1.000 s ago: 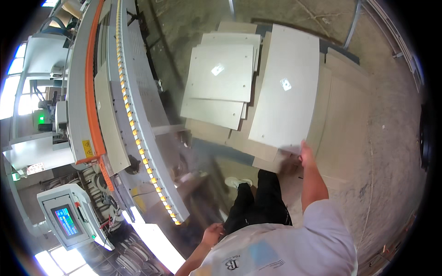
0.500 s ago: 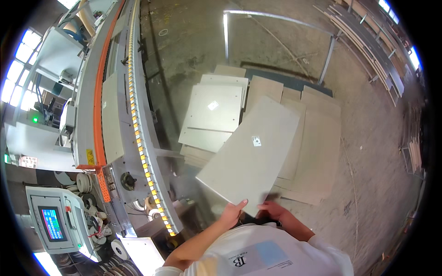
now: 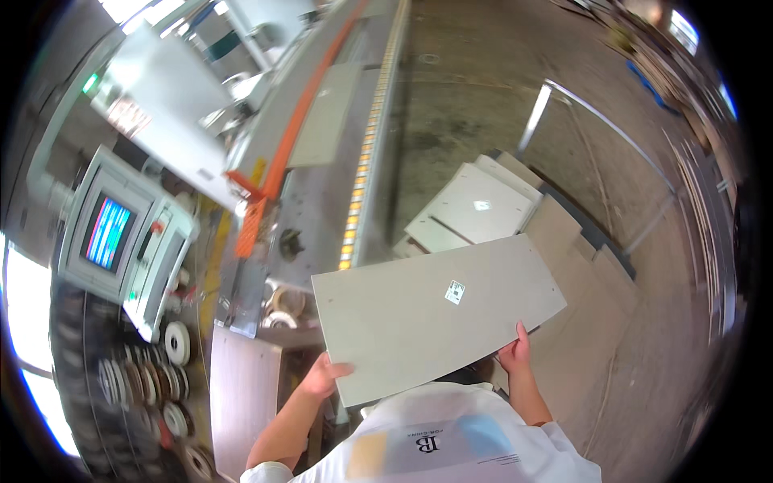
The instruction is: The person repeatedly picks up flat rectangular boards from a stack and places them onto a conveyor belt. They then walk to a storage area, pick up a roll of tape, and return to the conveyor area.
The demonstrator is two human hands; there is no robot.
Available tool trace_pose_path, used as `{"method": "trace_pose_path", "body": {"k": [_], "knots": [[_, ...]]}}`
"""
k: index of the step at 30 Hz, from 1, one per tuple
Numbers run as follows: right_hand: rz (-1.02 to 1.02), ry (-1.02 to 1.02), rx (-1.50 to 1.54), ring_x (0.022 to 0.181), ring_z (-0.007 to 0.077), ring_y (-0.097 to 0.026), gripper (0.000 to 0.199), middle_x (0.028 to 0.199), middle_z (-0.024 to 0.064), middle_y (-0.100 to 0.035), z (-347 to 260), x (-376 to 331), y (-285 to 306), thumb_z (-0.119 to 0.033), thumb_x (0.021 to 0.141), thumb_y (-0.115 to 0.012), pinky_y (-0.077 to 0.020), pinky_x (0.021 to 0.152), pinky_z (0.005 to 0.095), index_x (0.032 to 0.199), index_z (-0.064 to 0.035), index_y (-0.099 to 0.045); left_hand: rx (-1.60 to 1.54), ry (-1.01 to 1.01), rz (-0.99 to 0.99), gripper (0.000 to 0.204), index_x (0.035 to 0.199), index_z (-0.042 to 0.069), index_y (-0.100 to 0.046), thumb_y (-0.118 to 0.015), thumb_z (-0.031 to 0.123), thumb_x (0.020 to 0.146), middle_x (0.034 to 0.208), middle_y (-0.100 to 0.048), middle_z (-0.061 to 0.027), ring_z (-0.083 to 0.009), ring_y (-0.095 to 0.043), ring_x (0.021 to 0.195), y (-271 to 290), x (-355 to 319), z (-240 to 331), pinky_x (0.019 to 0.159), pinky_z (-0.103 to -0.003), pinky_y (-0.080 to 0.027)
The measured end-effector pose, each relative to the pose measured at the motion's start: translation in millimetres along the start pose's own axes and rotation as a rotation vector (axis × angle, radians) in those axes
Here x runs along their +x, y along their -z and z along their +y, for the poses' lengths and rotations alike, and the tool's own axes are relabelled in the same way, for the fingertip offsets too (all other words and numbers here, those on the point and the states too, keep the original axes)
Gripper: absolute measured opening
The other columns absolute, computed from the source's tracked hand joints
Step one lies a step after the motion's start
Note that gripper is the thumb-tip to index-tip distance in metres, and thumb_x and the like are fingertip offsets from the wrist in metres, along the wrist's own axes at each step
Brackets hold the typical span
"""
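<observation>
A rectangular light grey board [image 3: 403, 322] with a small white label is held up in front of my waist. My left hand [image 3: 324, 376] grips its left end near the lower corner, thumb on top and fingers hidden beneath. On the lower right edge, my right hand [image 3: 515, 349] holds the board, its thumb against the rim. Beyond the board lies a stack of pale panels [image 3: 475, 205], the top one also labelled. Brown cardboard sheets [image 3: 596, 298] spread next to that stack, partly covered by the held board.
A long machine with an orange rail [image 3: 299, 133] and a yellow-white roller strip [image 3: 360, 177] runs along the left, carrying another panel [image 3: 326, 113]. A control box with a screen [image 3: 109, 233] stands far left, above rolls of edge banding [image 3: 145, 380]. A metal frame [image 3: 535, 117] rises behind the stack.
The board has turned from slanting away to lying crosswise, lifted off the pile. My hands have spread apart to its left end and right edge. The view has swung left toward the machine.
</observation>
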State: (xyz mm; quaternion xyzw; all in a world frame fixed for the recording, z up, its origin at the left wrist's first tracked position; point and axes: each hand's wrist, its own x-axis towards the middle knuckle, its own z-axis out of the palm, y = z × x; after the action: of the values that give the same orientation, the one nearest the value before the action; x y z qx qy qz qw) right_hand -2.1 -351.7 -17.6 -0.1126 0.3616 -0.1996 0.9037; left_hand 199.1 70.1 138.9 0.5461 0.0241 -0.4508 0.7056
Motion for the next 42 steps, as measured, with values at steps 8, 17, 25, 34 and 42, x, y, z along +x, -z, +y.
{"method": "trace_pose_path", "body": {"k": [8,17,25,34,42], "knots": [[-0.259,-0.14,-0.471,0.106,0.0216,-0.069,0.034,0.122,0.0065,-0.071,97.4,34.9,-90.5,-0.027,0.099,-0.065,-0.0568,0.09,0.0395,0.126,-0.0062,-0.063,0.002,-0.209,0.669,0.034,0.128,-0.003,-0.065,-0.069,0.011,0.097,0.122,-0.071,-0.0096,-0.0208,-0.068,0.11,85.9,-131.5,-85.4,0.097,-0.038,-0.053],[-0.556,-0.411,-0.746,0.114,0.0216,-0.065,0.04,0.124,0.0056,-0.069,264.1,44.8,-168.5,-0.021,0.095,-0.071,-0.0525,0.098,0.0394,0.131,-0.0057,-0.062,0.82,0.098,0.907,0.135,0.165,0.01,-0.006,-0.096,0.035,0.067,0.159,-0.037,-0.0241,-0.0366,-0.053,0.137,119.8,-246.9,-177.1,0.11,-0.044,-0.048],[-0.586,-0.653,-0.974,0.109,0.0185,-0.066,0.021,0.11,0.0048,-0.069,375.2,64.1,-228.2,-0.026,0.104,-0.063,-0.0568,0.091,0.0381,0.116,-0.0089,-0.062,0.846,0.308,1.055,0.11,0.163,0.018,-0.03,-0.09,0.044,0.074,0.094,-0.07,-0.0121,-0.0307,-0.07,0.091,147.2,-264.7,-180.6,0.083,-0.04,-0.055],[-0.785,-0.539,-1.213,0.138,0.0234,-0.048,0.064,0.154,0.0136,-0.042,416.8,51.6,-260.1,-0.028,0.105,-0.06,-0.0499,0.105,0.0418,0.157,-0.0034,-0.032,0.622,0.204,1.211,0.09,0.158,0.025,-0.043,-0.086,0.036,0.081,0.07,-0.064,-0.0068,-0.0239,-0.065,0.065,182.4,-221.2,-196.4,0.065,-0.04,-0.051],[-1.028,-0.518,-1.398,0.149,0.0269,-0.036,0.107,0.171,0.0268,-0.003,420.0,45.8,-258.2,-0.037,0.101,-0.067,-0.0333,0.12,0.0466,0.163,-0.0059,0.014,0.493,0.044,1.312,0.088,0.16,0.022,-0.04,-0.085,0.027,0.084,0.079,-0.066,-0.0105,-0.0222,-0.061,0.07,185.9,-198.7,-206.9,0.072,-0.037,-0.052]]}}
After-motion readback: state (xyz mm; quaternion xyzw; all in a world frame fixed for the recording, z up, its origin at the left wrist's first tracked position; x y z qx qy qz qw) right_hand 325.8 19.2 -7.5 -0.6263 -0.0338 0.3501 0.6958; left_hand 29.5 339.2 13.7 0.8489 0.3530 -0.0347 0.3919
